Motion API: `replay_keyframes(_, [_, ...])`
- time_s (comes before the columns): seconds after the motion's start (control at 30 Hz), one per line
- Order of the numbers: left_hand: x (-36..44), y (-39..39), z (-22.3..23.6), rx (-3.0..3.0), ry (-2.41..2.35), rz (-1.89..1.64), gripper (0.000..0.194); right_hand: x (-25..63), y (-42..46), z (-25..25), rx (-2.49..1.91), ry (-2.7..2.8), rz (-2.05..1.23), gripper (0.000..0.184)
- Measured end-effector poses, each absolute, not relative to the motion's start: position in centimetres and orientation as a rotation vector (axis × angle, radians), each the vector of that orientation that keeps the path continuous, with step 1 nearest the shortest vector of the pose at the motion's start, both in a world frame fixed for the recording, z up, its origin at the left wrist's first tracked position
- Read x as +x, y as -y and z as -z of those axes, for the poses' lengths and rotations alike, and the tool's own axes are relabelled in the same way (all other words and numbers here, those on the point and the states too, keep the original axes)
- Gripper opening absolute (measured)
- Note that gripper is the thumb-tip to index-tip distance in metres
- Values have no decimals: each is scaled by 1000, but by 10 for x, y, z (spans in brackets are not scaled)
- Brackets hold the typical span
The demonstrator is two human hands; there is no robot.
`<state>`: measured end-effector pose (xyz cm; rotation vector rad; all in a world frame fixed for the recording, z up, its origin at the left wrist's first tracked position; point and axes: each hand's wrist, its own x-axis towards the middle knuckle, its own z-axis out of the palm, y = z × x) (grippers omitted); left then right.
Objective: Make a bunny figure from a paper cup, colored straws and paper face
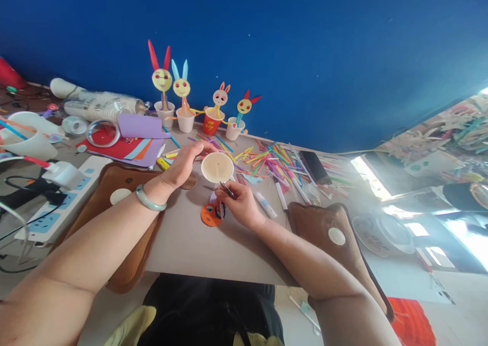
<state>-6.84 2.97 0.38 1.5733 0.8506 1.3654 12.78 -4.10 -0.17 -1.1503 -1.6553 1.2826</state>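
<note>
Four rabbit-faced cup figures [162,80] stand assembled beyond the pale cup [217,167], which the left hand [182,167] grasps while the right hand's [242,203] fingers pinch a slim dark tool [227,189] at its near edge, the orange face [208,216] just nearer, seemingly not yet attached

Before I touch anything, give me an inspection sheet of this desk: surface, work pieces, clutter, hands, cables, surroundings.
Surface: pale tabletop, a brown pad at left, another at right.
Work pieces: pale cup; slim metal tool, partly hidden by fingers; orange disc on the tabletop.
Clutter: coloured sticks scattered beyond the hands, dark phone, purple paper.
Hands: left holds the cup; right grips the tool; whether tool touches cup is unclear.
Cables: several around the power strip at left.
Surroundings: blue wall; four long-eared figures in cups before it.
</note>
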Motion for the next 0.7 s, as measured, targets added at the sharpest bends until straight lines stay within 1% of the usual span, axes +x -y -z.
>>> replay_keyframes(0.3, [-68,-16,-22,1670,-904,-1295,24,128,41,1,-1161,1650,-1267,36])
replay_keyframes(0.57, [-66,-18,-16,1642,-902,-1374,19,127,42,1,-1169,1634,-1291,34])
replay_keyframes(0.7, [-64,-18,-15,1657,-898,-1428,19,127,42,0,-1180,1632,-1277,37])
